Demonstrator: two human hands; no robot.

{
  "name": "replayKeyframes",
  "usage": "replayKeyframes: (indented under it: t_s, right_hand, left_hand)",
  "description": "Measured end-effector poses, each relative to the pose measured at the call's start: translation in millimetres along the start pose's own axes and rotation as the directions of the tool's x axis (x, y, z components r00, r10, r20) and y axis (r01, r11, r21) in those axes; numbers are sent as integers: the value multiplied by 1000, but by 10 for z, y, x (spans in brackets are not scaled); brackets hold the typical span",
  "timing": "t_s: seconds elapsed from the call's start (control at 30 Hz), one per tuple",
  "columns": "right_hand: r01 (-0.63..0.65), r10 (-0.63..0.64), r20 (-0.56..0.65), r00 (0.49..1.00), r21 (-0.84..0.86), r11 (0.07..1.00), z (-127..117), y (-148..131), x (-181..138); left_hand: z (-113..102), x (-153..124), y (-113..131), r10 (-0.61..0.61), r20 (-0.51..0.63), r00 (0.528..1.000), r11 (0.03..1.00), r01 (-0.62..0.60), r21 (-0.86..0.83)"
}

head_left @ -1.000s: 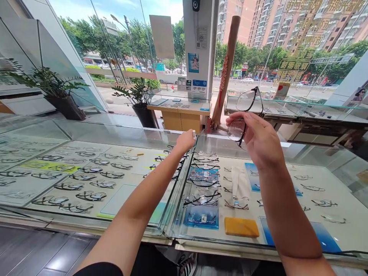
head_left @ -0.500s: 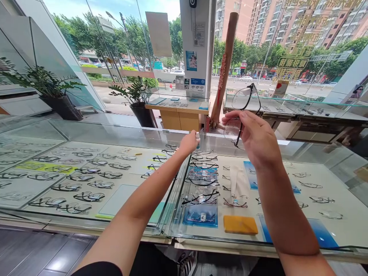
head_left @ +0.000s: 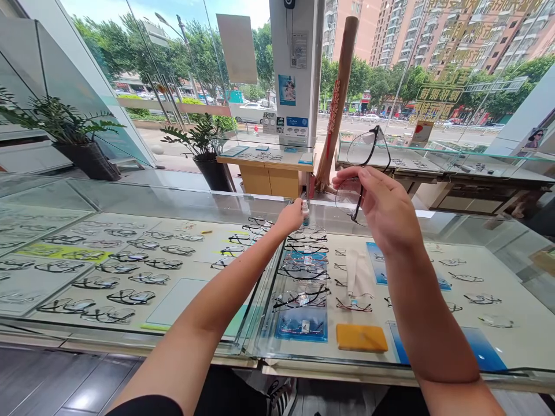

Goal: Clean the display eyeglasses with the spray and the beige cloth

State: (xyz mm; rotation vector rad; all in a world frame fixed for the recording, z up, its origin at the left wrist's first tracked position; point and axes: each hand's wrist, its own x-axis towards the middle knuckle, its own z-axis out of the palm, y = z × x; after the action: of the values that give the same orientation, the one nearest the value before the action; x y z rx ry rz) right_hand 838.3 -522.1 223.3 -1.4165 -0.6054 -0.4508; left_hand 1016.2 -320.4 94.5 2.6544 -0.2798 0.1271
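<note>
My left hand (head_left: 289, 219), stretched out over the glass counter, is closed around a small bottle (head_left: 305, 210) with a white top and a teal lower part. The fingers hide much of the bottle. On the right, my right hand (head_left: 387, 211) pinches a pair of eyeglasses (head_left: 373, 145) with dark temples between thumb and fingers. The eyeglasses are raised on edge above the counter, one lens above the fingers and the other below. A gap separates the bottle from the eyeglasses.
Beneath both hands stretches a glass display counter (head_left: 269, 346) with rows of eyeglasses inside. A yellow-orange case (head_left: 361, 337) and a pale cloth (head_left: 359, 274) lie beneath the right side. Beyond are a smaller cabinet (head_left: 269, 178), a potted plant (head_left: 212, 170) and a wooden post (head_left: 340, 104).
My left hand has moved slightly to the right with the bottle, nearer the eyeglasses. My right hand keeps its pinch and has barely shifted. The whole view has drifted a little.
</note>
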Motion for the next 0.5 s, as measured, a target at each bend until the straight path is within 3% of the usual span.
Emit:
replayKeyframes:
  t_s: [0.2, 0.27, 0.37, 0.43, 0.5]
  right_hand:
    - [16, -17, 9, 1000, 37, 999, -22, 33, 6]
    - [25, -25, 1, 1000, 42, 999, -33, 30, 10]
    - [43, -42, -6, 999, 55, 998, -54, 17, 20]
    - [44, -44, -8, 999, 55, 997, -68, 10, 27]
    - [32, -32, -13, 999, 34, 999, -79, 6, 32]
  left_hand:
    - [-49, -88, 102, -11, -4, 1000, 1000, 11, 4]
    - [-90, -177, 233, 12, -132, 991, 999, -6, 43]
    - [-174, -407, 555, 146, -328, 933, 985, -105, 139]
    - [-209, -620, 808, 269, -221, 937, 957, -235, 167]
    - [-194, -850, 1034, 379, 46, 924, 914, -381, 138]
